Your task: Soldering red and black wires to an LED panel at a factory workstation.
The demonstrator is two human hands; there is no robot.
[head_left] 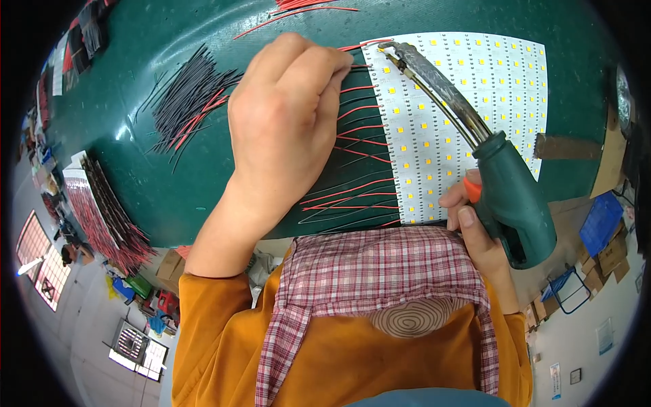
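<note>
My left hand (281, 119) is closed in a pinch on a thin red wire (369, 45) at the upper left corner of a white LED board (468, 108). My right hand (479, 234) grips the dark green handle of a soldering gun (519, 197), with fingers by its orange trigger (472, 190). The gun's long tip (388, 47) reaches across the board to that same corner, near the wire's end; whether they touch is too small to tell. Red and black wires (363, 127) stick out leftward from the board's left edge. My left hand hides some wire ends.
Loose black and red wires (190, 102) lie in a pile left of my hand. More red wires (298, 7) lie at the far edge. A bundle of wired strips (102, 210) hangs over the table's left edge. A brown bar (568, 146) sits right of the board.
</note>
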